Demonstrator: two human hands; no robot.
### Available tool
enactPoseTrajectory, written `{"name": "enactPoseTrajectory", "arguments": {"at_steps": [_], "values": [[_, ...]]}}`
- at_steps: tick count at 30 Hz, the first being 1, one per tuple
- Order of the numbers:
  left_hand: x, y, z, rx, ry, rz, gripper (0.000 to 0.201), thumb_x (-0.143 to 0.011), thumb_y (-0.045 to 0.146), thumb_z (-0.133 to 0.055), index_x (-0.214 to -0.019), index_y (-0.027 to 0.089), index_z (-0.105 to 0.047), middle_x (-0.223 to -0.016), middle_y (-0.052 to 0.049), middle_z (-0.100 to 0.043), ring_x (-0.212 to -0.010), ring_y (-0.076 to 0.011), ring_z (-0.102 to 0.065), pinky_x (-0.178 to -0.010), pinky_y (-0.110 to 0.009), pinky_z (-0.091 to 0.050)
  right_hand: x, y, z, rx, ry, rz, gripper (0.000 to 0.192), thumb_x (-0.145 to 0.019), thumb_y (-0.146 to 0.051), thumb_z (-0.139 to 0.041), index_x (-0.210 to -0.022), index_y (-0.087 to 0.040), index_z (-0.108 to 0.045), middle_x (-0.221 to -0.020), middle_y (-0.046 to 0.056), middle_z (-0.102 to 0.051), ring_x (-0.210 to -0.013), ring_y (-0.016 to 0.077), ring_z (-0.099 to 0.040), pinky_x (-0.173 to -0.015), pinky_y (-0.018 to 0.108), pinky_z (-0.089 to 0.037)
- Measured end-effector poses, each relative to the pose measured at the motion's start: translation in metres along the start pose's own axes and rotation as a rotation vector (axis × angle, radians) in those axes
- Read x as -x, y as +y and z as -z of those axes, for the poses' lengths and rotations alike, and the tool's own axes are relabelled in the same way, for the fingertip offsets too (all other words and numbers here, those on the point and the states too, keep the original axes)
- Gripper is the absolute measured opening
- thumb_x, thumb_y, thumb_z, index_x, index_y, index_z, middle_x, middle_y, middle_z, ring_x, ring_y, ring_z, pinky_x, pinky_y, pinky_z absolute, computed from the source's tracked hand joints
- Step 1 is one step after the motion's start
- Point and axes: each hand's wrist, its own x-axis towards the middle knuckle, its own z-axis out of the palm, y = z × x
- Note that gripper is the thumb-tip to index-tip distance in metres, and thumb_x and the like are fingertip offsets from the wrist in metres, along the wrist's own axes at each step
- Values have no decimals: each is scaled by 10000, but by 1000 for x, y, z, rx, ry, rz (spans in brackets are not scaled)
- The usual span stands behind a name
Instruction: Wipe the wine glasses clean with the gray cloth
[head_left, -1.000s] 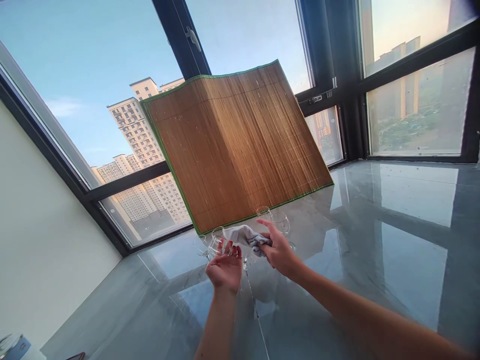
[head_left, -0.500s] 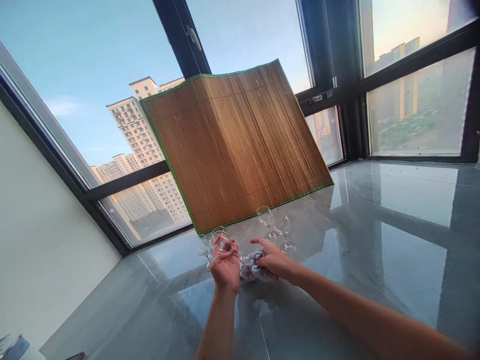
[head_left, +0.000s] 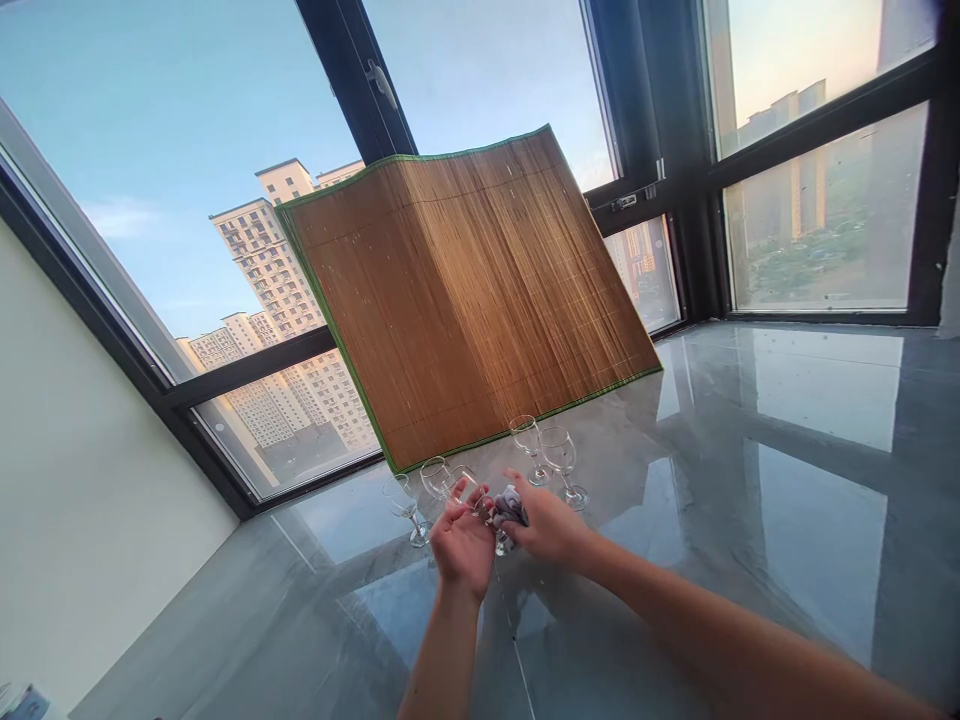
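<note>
My left hand is closed, palm up, around a small clear wine glass that lies tilted, its base end toward my right hand. In my right hand is a bunched grey cloth, pressed against the stem end of that glass. Part of the held glass is hidden by my fingers. Just left of my left hand stands another stemmed glass, and a further glass is partly hidden behind the hand. Beyond my right hand two more wine glasses, a nearer one and a farther one, stand upright.
A brown bamboo mat with green edging leans against the window behind the glasses. The glossy grey tiled surface reflects the windows. A white wall rises at left, and a partly seen white and blue item sits at the lower left.
My right hand has lifted the cloth slightly and brought it left onto the held glass's stem end. My left hand has shifted a little right toward it.
</note>
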Motion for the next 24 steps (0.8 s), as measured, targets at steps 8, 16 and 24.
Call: {"name": "enactPoseTrajectory", "arguments": {"at_steps": [8,16,24], "values": [[5,-19,-8,-176,-23,-108,433,-622,106,-599,-1038,223,-583,-995,-55,-645,-983,-188,-614,-888,-317,-461,2,-1,-6,-77,43,25,723,-711,-223,-669,-1388,-183,-420,-1031,81,-734,-956,257,-674,-784,288,-437],[5,-26,-4,-268,-55,-123,375,-621,127,-601,-988,204,-618,-1062,-69,-627,-1126,-216,-559,-965,-320,-430,4,1,-14,-151,116,-45,709,-688,-295,-670,-1344,-171,-433,-925,51,-730,-836,251,-680,-696,290,-450],[-1,-29,1,-265,13,-111,387,-649,144,-594,-1028,199,-649,-1088,-73,-645,-1171,-228,-561,-998,-327,-429,2,3,-22,-106,116,-60,573,-728,-258,-629,-1284,-197,-503,-937,45,-729,-840,227,-680,-726,269,-444]]}}
